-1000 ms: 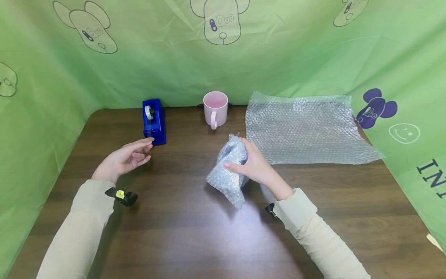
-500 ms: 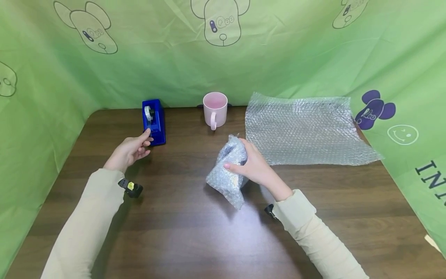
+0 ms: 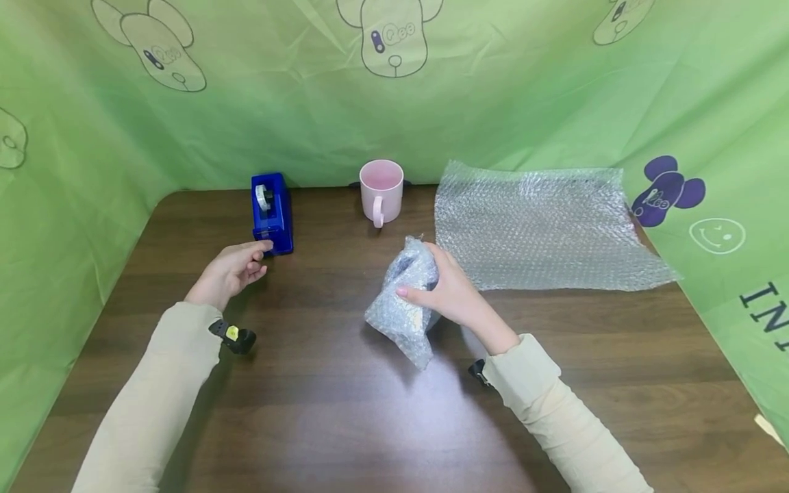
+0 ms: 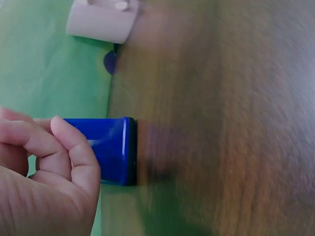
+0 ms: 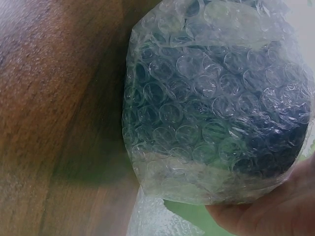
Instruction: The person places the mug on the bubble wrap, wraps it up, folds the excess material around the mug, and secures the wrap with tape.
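My left hand (image 3: 231, 270) is at the near end of a blue tape dispenser (image 3: 280, 219), thumb and forefinger pinched together at its cutting edge. They appear to pinch the end of the clear tape, which is barely visible there. In the left wrist view, curled fingers (image 4: 81, 157) cover part of the dispenser (image 4: 115, 152). My right hand (image 3: 453, 287) grips a bubble-wrapped bundle (image 3: 403, 301) on the table, thumb on its near side. Through the wrap (image 5: 211, 108), the right wrist view shows something dark and rounded, its kind unclear.
A pink mug (image 3: 381, 192) stands at the back of the table, handle towards me. Right of it lies a flat sheet of bubble wrap (image 3: 542, 233). A green printed cloth (image 3: 296, 103) hangs behind and along both sides of the wooden table (image 3: 320, 411).
My left hand first reached in with fingers extended, then brought its thumb onto the cutting edge of the dispenser. Thumb and forefinger have since drawn slightly towards me. The right hand keeps its hold.
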Demonstrator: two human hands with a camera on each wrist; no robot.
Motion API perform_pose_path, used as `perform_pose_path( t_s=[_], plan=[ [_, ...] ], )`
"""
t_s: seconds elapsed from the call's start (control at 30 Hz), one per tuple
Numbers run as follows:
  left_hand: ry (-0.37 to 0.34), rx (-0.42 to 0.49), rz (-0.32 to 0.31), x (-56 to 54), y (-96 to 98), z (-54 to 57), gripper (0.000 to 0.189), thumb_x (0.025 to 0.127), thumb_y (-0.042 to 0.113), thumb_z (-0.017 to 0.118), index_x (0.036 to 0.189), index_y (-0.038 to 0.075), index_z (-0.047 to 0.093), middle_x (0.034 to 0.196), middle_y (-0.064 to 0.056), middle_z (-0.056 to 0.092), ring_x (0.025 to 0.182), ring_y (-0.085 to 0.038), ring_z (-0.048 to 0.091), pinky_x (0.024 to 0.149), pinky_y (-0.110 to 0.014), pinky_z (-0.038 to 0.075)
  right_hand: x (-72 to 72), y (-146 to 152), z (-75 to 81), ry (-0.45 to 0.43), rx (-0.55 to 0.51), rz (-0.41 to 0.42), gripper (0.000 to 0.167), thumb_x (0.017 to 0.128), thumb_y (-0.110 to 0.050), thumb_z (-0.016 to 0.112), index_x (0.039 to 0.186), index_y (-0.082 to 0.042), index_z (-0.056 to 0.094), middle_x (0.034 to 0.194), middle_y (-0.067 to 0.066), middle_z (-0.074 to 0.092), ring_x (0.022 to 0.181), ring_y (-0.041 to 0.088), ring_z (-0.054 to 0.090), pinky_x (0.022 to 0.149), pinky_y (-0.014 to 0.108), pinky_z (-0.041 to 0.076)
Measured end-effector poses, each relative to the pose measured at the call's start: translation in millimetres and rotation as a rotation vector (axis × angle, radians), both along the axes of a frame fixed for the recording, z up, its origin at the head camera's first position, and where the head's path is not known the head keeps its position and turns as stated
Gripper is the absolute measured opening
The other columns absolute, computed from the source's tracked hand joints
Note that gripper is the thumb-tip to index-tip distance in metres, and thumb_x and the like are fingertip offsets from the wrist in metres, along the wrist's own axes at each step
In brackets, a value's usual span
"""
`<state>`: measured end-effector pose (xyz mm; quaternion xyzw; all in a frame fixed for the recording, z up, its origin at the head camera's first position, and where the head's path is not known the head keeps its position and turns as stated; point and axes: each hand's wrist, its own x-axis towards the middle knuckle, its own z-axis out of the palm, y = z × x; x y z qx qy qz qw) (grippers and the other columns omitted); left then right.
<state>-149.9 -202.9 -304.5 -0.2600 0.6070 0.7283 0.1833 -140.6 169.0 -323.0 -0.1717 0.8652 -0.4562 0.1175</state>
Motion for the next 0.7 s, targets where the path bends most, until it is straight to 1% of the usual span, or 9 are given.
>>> perform_pose_path(
  t_s=[0.1,0.17,0.23,0.3,0.37,0.43,0.53,0.6,0.7],
  plan=[
    [0.034,-0.057,-0.038,0.9,-0.5,-2.5,0.03,0.096,0.022,0.057,0.125,0.016,0.057,0.051,0.014,0.045,0.037,0.004,0.043,0.061,-0.013,0.051,0.3,0.5,0.7,0.003,0.0,0.0,0.089,0.077,-0.035,0.078,0.147,-0.008,0.03,0.149,0.017,0.035,0.138,0.034,0.035,0.113,0.055,0.03],
    [0.027,-0.072,-0.032,1.3,0.8,-1.2,0.038,0.097,0.028,0.055,0.132,0.014,0.051,0.051,0.014,0.043,0.038,0.003,0.042,0.061,-0.013,0.051,0.7,0.3,1.1,0.001,-0.001,0.001,0.089,0.077,-0.035,0.078,0.147,-0.008,0.03,0.149,0.017,0.036,0.137,0.034,0.035,0.113,0.055,0.03],
    [0.006,-0.122,-0.032,3.0,5.1,3.7,0.039,0.098,0.034,0.051,0.132,0.016,0.048,0.053,0.015,0.041,0.04,0.004,0.04,0.061,-0.012,0.05,0.9,0.1,1.0,0.001,-0.001,0.0,0.089,0.077,-0.035,0.078,0.147,-0.008,0.03,0.149,0.017,0.036,0.137,0.034,0.035,0.113,0.055,0.03],
    [-0.004,-0.157,-0.013,3.7,7.8,6.0,0.031,0.096,0.039,0.052,0.118,0.017,0.051,0.056,0.014,0.04,0.043,0.003,0.041,0.06,-0.013,0.05,1.0,-0.2,0.8,-0.002,0.0,-0.001,0.089,0.077,-0.035,0.078,0.147,-0.008,0.03,0.149,0.017,0.036,0.137,0.034,0.035,0.113,0.055,0.03],
    [0.001,-0.236,-0.026,4.6,9.4,7.1,0.031,0.096,0.045,0.05,0.111,0.018,0.052,0.058,0.013,0.038,0.049,0.001,0.041,0.063,-0.013,0.049,0.8,-0.6,0.6,-0.003,-0.003,-0.003,0.089,0.077,-0.035,0.078,0.147,-0.009,0.03,0.149,0.016,0.036,0.137,0.033,0.035,0.113,0.055,0.03],
    [0.02,-0.341,-0.047,5.1,10.5,6.1,0.036,0.095,0.05,0.048,0.111,0.018,0.054,0.063,0.013,0.037,0.058,-0.001,0.041,0.072,-0.015,0.048,0.7,-0.7,0.6,-0.003,-0.009,-0.002,0.088,0.077,-0.035,0.078,0.146,-0.009,0.031,0.148,0.016,0.036,0.137,0.033,0.035,0.113,0.055,0.031],
    [0.055,-0.488,-0.095,5.9,11.6,3.1,0.048,0.095,0.055,0.042,0.118,0.015,0.055,0.085,0.008,0.046,0.085,-0.009,0.047,0.097,-0.026,0.043,0.4,-0.8,0.8,-0.006,-0.015,-0.004,0.088,0.076,-0.035,0.078,0.146,-0.009,0.031,0.148,0.015,0.037,0.137,0.033,0.036,0.113,0.055,0.031],
    [0.083,-0.524,-0.092,6.3,12.7,1.3,0.053,0.095,0.056,0.041,0.121,0.011,0.054,0.106,0.003,0.047,0.104,-0.017,0.045,0.109,-0.036,0.035,0.6,-0.4,1.1,-0.005,-0.015,-0.003,0.088,0.076,-0.035,0.078,0.146,-0.009,0.031,0.148,0.015,0.036,0.137,0.033,0.035,0.113,0.055,0.03],
    [0.112,-0.537,-0.056,6.5,14.4,0.3,0.049,0.096,0.053,0.042,0.115,0.011,0.056,0.116,0.0,0.045,0.111,-0.018,0.041,0.111,-0.038,0.032,0.9,-0.3,1.5,-0.006,-0.011,-0.003,0.088,0.077,-0.035,0.078,0.146,-0.01,0.031,0.149,0.015,0.036,0.137,0.033,0.035,0.112,0.055,0.031]
  ],
)
